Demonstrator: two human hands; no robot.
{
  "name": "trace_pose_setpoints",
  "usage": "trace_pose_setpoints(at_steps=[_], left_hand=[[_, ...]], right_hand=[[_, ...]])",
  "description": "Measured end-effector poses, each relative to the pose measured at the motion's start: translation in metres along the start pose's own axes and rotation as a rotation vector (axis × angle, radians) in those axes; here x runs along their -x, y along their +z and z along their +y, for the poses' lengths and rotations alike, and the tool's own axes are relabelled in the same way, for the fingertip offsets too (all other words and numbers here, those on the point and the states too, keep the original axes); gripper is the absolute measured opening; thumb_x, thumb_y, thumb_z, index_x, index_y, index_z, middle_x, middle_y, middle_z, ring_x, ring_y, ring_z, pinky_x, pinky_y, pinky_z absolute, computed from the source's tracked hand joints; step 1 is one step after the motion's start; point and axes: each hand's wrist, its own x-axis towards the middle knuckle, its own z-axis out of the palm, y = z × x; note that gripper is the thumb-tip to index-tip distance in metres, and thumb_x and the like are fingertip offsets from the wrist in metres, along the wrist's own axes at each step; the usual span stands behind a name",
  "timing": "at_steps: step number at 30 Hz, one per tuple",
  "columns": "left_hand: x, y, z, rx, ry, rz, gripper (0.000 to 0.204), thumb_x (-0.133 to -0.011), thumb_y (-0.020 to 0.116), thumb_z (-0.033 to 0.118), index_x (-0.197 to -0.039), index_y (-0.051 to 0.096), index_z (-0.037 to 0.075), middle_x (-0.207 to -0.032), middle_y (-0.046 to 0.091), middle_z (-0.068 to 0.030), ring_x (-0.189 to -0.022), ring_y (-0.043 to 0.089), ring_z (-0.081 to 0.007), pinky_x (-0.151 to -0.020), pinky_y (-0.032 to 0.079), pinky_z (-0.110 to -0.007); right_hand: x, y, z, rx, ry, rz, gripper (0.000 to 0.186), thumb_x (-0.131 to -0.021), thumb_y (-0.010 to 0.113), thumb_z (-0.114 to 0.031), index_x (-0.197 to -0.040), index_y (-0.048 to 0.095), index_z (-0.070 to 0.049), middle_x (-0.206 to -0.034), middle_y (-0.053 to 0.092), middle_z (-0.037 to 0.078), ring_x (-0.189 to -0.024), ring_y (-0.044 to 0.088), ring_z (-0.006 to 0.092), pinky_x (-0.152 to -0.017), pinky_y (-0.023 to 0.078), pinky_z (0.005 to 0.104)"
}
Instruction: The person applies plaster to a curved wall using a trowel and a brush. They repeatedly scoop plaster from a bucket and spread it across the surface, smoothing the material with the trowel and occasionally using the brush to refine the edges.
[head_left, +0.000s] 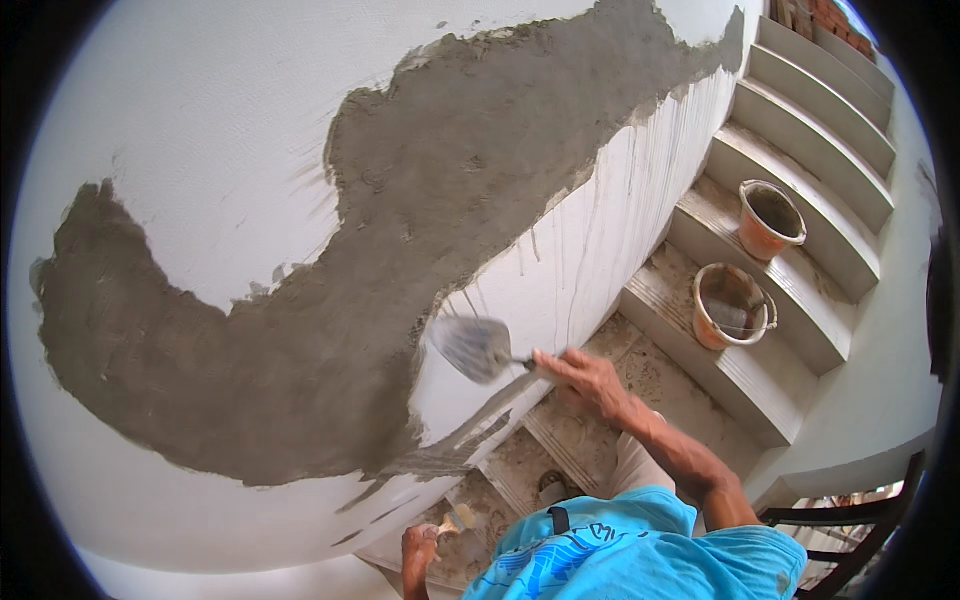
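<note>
My right hand [585, 380] is closed round the handle of a trowel [474, 348], whose grey blade is slightly blurred. The blade is held at the lower edge of a broad patch of wet grey mortar [300, 340] on the white wall; whether it touches cannot be told. Low down, close to the wall's base, my left hand [419, 548] grips a paintbrush [458, 519] with pale bristles. Smears and drips of grey run down the wall below the patch.
White steps [725, 365] climb toward the upper right, dirty with mortar. Two orange buckets stand on them: an upper bucket [770, 222] and a lower bucket [728, 310] with grey material inside. A dark railing [860, 515] is at the lower right. Bricks [840, 25] lie at the top.
</note>
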Motion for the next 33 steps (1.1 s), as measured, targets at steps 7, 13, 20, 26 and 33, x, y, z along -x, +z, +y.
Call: trace_pose_setpoints(at_steps=[7,13,20,26,33], left_hand=[[-0.02,0.018,0.019,0.172,-0.001,-0.022,0.032,-0.095,0.062,0.019,-0.112,0.072,-0.007,-0.072,0.063,-0.0106,-0.052,0.065,-0.0215,-0.044,0.055,-0.034],[-0.057,0.053,0.13,0.275,0.222,-0.165,0.032,-0.098,0.063,0.021,-0.113,0.069,-0.007,-0.074,0.06,-0.0076,-0.053,0.061,-0.0167,-0.045,0.055,-0.032],[-0.084,0.115,0.301,0.26,0.596,-0.33,0.031,-0.1,0.06,0.023,-0.113,0.067,-0.004,-0.078,0.057,-0.0041,-0.064,0.058,-0.0118,-0.048,0.056,-0.03],[-0.086,0.167,0.433,0.026,0.854,-0.391,0.023,-0.101,0.058,0.018,-0.106,0.067,-0.003,-0.072,0.056,-0.0027,-0.058,0.055,-0.009,-0.049,0.055,-0.029],[-0.069,0.244,0.53,-0.062,1.132,-0.368,0.024,-0.1,0.056,0.017,-0.104,0.068,-0.003,-0.072,0.06,-0.0082,-0.058,0.06,-0.016,-0.047,0.054,-0.031]], right_hand=[[0.134,0.039,0.02,-0.742,0.766,0.142,0.071,-0.073,0.063,-0.007,-0.143,0.058,-0.004,-0.115,0.068,0.012,-0.096,0.065,0.0218,-0.085,0.055,0.0339],[0.226,0.048,0.039,-0.916,1.173,0.437,0.067,-0.077,0.061,-0.011,-0.143,0.055,-0.006,-0.098,0.066,0.01,-0.08,0.063,0.0174,-0.067,0.055,0.0329],[0.258,0.028,0.047,-1.239,1.336,0.645,0.066,-0.083,0.057,-0.013,-0.149,0.048,-0.014,-0.088,0.066,0.009,-0.063,0.063,0.0203,-0.05,0.055,0.0374],[0.27,0.027,0.054,-1.35,1.345,0.613,0.066,-0.082,0.058,-0.013,-0.148,0.048,-0.017,-0.087,0.063,0.009,-0.057,0.06,0.0197,-0.047,0.054,0.0372],[0.277,0.022,0.05,-1.512,1.301,0.634,0.066,-0.084,0.063,-0.015,-0.147,0.045,-0.013,-0.087,0.063,0.009,-0.057,0.061,0.0161,-0.046,0.054,0.0318]])
